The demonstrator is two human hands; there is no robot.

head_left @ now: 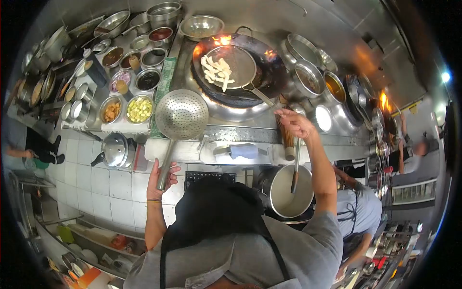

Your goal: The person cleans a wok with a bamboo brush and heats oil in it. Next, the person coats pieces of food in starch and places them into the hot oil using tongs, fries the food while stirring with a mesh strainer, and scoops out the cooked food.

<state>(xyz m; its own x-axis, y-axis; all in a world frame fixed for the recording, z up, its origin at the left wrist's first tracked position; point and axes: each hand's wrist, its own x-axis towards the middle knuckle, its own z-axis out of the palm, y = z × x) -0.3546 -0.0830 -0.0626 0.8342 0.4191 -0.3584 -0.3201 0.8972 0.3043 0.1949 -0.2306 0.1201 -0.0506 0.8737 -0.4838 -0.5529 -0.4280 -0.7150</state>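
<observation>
The handle of a large perforated ladle (182, 114) rests in my left hand (163, 176), with the thumb and fingers around it. The ladle's bowl is over the counter's front edge. My right hand (296, 123) is beside the handle end of a round mesh strainer (243, 65), fingers partly curled; whether it touches the handle is unclear. Pale strips of food (217, 71) lie on the strainer, which sits over a black wok (276, 79) with flames at its rim. A bamboo brush (287, 139) and a long ladle handle (298, 154) are below my right hand.
Bowls of ingredients, such as green cubes (139, 110), stand at the left. A deep pot (292, 192) is below the counter, right of my body. Metal bowls (308, 79) sit right of the wok. A co-worker (358, 212) is close on the right; other people are farther off.
</observation>
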